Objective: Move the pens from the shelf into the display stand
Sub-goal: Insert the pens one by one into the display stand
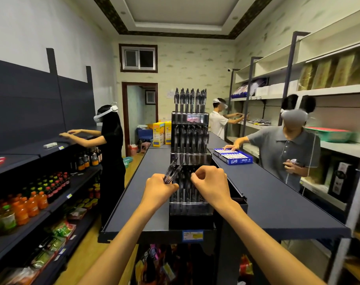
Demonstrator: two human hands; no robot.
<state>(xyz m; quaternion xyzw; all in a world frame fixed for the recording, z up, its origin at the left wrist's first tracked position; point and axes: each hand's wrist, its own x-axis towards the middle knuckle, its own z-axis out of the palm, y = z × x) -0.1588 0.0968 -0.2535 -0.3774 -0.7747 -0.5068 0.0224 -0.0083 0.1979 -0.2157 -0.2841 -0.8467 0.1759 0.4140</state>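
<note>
A tiered black display stand stands on the dark blue shelf top, its rows filled with several upright black pens. My left hand grips a small bunch of black pens that fans up and to the right, just left of the stand's lowest row. My right hand hovers over that same row with fingers curled, thumb and forefinger pinched together; whether a pen is between them I cannot tell.
A blue box of white items lies on the shelf top to the right, under another person's hand. Two other people work at the side shelves. Drink bottles fill the left shelving. Yellow cartons sit at the far end.
</note>
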